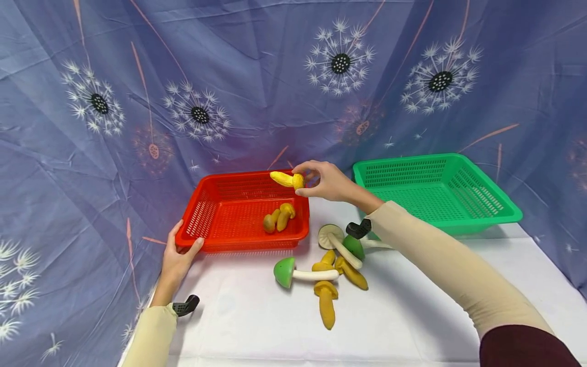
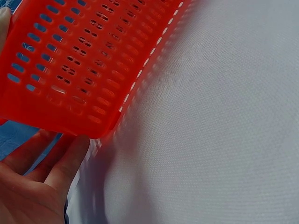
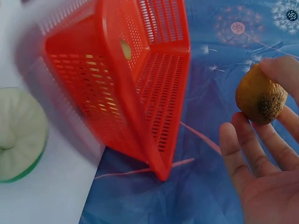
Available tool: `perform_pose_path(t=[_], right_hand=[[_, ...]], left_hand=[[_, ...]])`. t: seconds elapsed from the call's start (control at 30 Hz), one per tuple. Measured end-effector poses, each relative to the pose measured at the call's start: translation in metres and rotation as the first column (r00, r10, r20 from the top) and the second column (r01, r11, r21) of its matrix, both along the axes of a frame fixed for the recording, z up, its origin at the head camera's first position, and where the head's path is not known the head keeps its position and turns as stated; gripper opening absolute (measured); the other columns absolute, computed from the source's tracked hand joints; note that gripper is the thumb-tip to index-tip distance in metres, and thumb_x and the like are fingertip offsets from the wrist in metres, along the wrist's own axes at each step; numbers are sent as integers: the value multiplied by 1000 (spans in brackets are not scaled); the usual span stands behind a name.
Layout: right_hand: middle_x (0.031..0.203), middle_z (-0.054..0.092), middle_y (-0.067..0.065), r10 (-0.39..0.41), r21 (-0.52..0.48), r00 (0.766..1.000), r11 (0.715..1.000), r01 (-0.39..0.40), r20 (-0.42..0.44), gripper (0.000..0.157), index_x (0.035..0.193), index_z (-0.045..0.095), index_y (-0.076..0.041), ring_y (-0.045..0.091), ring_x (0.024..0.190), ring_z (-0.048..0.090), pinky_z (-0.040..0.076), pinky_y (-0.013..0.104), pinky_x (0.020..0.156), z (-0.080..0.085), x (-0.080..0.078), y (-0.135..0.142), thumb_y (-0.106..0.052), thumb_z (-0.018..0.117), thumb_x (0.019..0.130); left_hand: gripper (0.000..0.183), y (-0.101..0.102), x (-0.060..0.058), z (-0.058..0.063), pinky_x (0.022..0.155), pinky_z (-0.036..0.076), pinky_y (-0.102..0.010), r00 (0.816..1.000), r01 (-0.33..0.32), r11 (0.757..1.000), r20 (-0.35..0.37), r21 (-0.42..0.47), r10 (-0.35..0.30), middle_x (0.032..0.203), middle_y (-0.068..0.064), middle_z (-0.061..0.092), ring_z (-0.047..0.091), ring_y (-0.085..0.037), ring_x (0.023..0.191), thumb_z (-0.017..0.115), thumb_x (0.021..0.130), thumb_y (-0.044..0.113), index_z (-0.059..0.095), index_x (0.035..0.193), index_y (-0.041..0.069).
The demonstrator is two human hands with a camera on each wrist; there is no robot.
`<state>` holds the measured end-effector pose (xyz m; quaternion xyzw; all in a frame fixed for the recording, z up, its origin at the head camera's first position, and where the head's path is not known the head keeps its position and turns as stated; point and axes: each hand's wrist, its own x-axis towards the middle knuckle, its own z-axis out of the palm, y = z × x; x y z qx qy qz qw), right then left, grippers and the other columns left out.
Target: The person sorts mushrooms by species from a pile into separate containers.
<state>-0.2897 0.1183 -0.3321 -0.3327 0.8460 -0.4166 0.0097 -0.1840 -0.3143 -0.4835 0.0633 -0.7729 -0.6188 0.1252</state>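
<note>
My right hand [image 1: 326,182] pinches a yellow mushroom [image 1: 284,179] by its cap, above the right side of the red basket [image 1: 247,243]. The stem points left in the head view; the right wrist view shows the brown, dark-spotted cap [image 3: 260,94] between thumb and fingers. Two yellow-brown mushrooms, one in front [image 1: 269,223] and one beside it [image 1: 286,216], lie inside the basket. At its front left corner, my left hand [image 1: 178,261] holds the basket, thumb on the front rim and fingers around the outer side. Those fingers [image 2: 70,163] touch the corner in the left wrist view.
On the white cloth [image 1: 257,326] lie a green-capped mushroom [image 1: 285,272], another partly behind my right wrist [image 1: 354,247], a pale-capped one [image 1: 331,237] and several yellow-brown ones [image 1: 327,306]. A green basket [image 1: 477,216] stands at the right, before a blue dandelion-print curtain [image 1: 275,76].
</note>
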Motion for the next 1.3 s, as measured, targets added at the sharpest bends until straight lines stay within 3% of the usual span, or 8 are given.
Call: perform_pose_path(t=[0.2, 0.4, 0.67, 0.73, 0.8, 0.9, 1.0, 1.3], right_hand=[[128, 66, 2, -8, 26, 1000, 1000, 8, 7, 48, 131, 68, -16, 21, 98, 68, 57, 35, 74, 1, -17, -25, -28, 84, 88], [126, 67, 1, 8, 43, 1000, 999, -9, 28, 48, 131, 68, -14, 19, 100, 69, 56, 33, 91, -6, -34, -49, -27, 84, 87], [122, 69, 0, 16, 61, 997, 998, -21, 79, 46, 129, 69, -14, 16, 98, 69, 55, 34, 93, -19, -50, -84, -27, 84, 87], [125, 69, 0, 14, 80, 997, 997, -20, 81, 48, 131, 68, -13, 16, 99, 69, 46, 38, 107, -22, -54, -93, -28, 83, 88], [127, 68, 1, 16, 84, 996, 996, -24, 87, 48, 131, 68, -13, 15, 98, 70, 44, 41, 109, -26, -57, -102, -28, 83, 88], [128, 68, 3, 20, 86, 993, 996, -30, 112, 48, 131, 68, -13, 17, 99, 70, 45, 37, 107, -34, -63, -112, -28, 83, 89], [127, 67, 3, 21, 100, 990, 994, -35, 139, 49, 132, 67, -12, 17, 102, 66, 54, 32, 93, -42, -67, -119, -29, 83, 88], [127, 66, -1, 0, 119, 984, 993, -21, 177, 48, 130, 69, -17, 18, 117, 57, 48, 36, 103, -59, -74, -132, -33, 84, 87]], left_hand=[[87, 0, -1, 1, 86, 48, -8, 1000, 9, 1000, 0, 2, -9, 150, -20, 46, 55, -7, 114, 75, 95, 14, 24, 164, 29], [88, 0, -1, 1, 86, 48, -7, 1000, 15, 1000, 11, -5, -15, 151, -20, 45, 55, -6, 114, 75, 95, 15, 22, 164, 29], [89, -3, -1, -1, 86, 48, -7, 1000, 12, 1000, 17, -3, -12, 152, -19, 45, 54, -9, 115, 75, 94, 13, 22, 164, 29], [89, -4, 0, -1, 87, 48, -7, 1000, 7, 1000, 13, -1, -7, 151, -19, 45, 54, -7, 114, 75, 94, 12, 23, 164, 29], [89, -6, 0, -2, 87, 48, -7, 1000, 2, 1000, 11, -4, -2, 151, -19, 45, 54, -7, 113, 75, 94, 12, 23, 164, 29], [89, -8, -1, -3, 86, 48, -7, 1000, 3, 1000, 11, -5, -3, 152, -19, 44, 54, -9, 115, 75, 95, 12, 23, 164, 28], [89, -8, -2, -5, 87, 48, -7, 1000, 12, 1000, 18, 0, -12, 153, -19, 43, 53, -14, 119, 75, 95, 12, 22, 165, 28], [89, -5, -4, -6, 88, 48, -8, 1000, 4, 1000, -4, 10, -4, 152, -19, 45, 53, -12, 119, 76, 94, 11, 24, 164, 28]])
